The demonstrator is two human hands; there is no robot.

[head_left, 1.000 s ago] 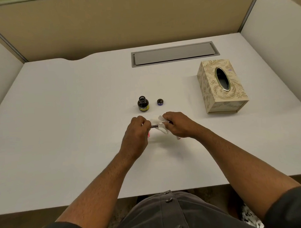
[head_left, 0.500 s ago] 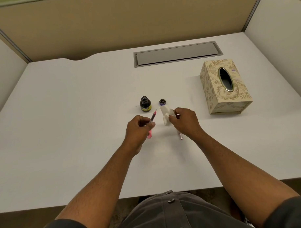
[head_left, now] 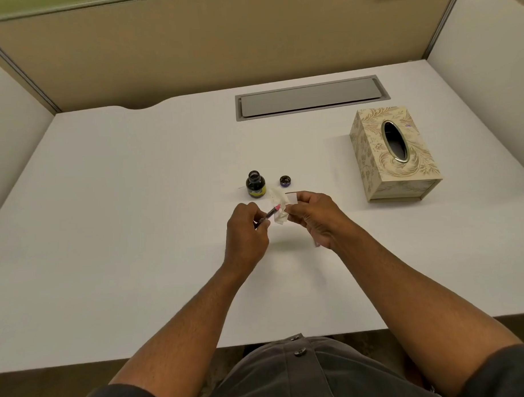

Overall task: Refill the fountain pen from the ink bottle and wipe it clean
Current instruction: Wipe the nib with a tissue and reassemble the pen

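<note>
The wiping step looks to be in hand. The left hand (head_left: 247, 228) pinches the fountain pen (head_left: 268, 213) between closed fingers (head_left: 263, 221), the pink section pointing up and away toward the right hand (head_left: 310, 214), whose fingers are closed on a crumpled white tissue (head_left: 280, 208). The pen's front end touches or is just buried in the tissue; the nib itself is too small to make out. Just beyond the left fingers stands the open ink bottle (head_left: 255, 184) on the white bench (head_left: 137, 232), and its cap (head_left: 285, 181) lies just beyond the tissue, apart from the bottle. The tissue box (head_left: 394, 153) sits well off to the right of the right fingers. Something small shows under the right palm, unclear what. The next move likely calls for folding the tissue around the section and drawing or turning the pen through it, keeping clear of the uncapped bottle so it is not knocked over.
</note>
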